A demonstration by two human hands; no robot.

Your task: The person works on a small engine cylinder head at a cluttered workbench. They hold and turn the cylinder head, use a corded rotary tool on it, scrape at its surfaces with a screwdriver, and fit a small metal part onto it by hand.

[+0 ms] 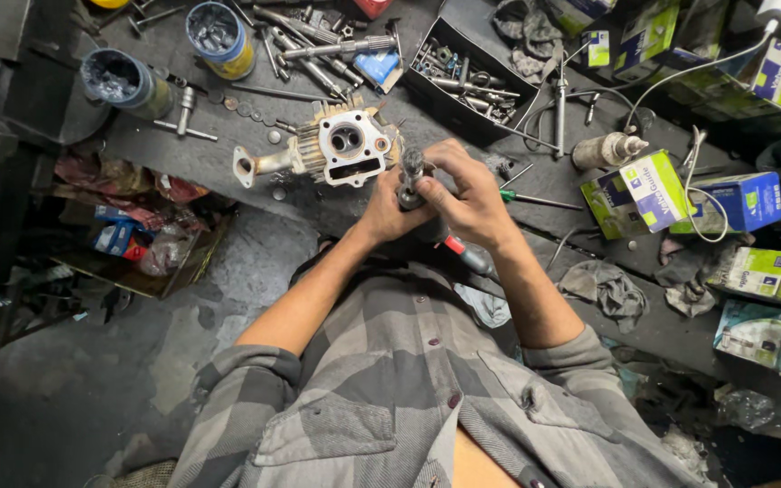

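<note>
Part in hand: small metal shaft piece (pixel 411 172), grey, w/ a toothed or lobed top; you've got it upright between both hands, just in front of the cylinder head (pixel 347 145) on the bench (pixel 183 154).
Left hand (pixel 389 212): closed round the lower end of the shaft, fingers wrapped from below.
Right hand (pixel 467 194): curled over the shaft from the side, thumb & fingertips pinching near the top; a red-handled tool (pixel 463 253) pokes out under the wrist, can't tell if you're gripping it.
Feel: prob. solid steel, so stiff & heavy for its size; bench looks oily, so expect it slick.
Where to grip: the plain stem, not the toothed end; edges there likely sharp.
Fragility: won't bend, but a drop could nick machined faces.
Nearby: tray of bolts (pixel 463 77), green-white boxes (pixel 648 190), rag (pixel 607 289).
</note>
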